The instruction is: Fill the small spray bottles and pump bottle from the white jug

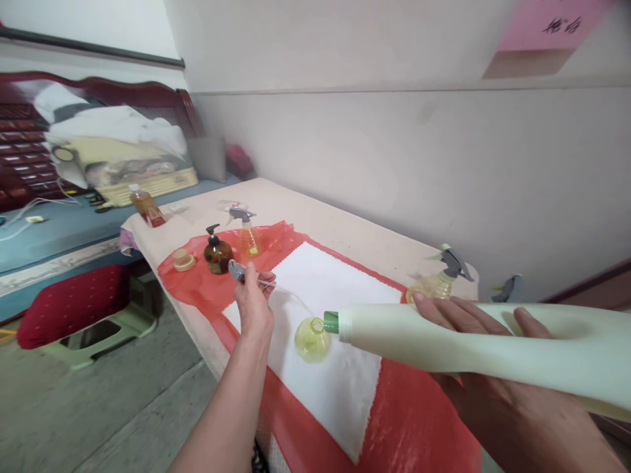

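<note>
My right hand (507,407) grips a large pale green bottle (404,335), tipped on its side with its green spout (331,322) pointing left. The spout's tip is at the open neck of a small round yellow-green bottle (310,345); whether liquid flows out cannot be seen. That small bottle stands on a white cloth (340,282). In my left hand (254,305), to the left of it, a grey trigger spray head (237,270) is held, its thin clear tube stretching right over the cloth.
Red plastic sheeting (419,420) covers part of the table. A brown pump bottle (217,255), a small jar (183,260) and a yellow spray bottle (250,240) stand left. Another spray bottle (436,286) is behind the large bottle. A red-seated stool (79,302) stands at left.
</note>
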The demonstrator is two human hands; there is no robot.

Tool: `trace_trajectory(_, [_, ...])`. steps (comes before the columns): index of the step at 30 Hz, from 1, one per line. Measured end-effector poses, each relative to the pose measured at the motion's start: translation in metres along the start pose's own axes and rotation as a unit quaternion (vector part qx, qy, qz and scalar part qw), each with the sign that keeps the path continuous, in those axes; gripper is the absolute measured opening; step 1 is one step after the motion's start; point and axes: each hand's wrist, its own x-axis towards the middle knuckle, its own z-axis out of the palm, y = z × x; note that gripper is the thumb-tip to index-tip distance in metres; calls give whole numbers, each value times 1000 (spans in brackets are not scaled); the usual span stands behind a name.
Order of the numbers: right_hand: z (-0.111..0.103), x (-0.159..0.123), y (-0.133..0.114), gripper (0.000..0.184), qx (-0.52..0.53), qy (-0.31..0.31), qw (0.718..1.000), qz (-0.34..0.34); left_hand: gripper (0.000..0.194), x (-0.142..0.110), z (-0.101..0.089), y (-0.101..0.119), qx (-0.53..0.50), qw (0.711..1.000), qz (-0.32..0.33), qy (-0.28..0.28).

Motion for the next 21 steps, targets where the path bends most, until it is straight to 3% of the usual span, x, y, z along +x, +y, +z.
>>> trace_trajectory(21, [-3,0,-1,63,-1,-9,1000,3,37,0,0,1,4,1000,-4,-2])
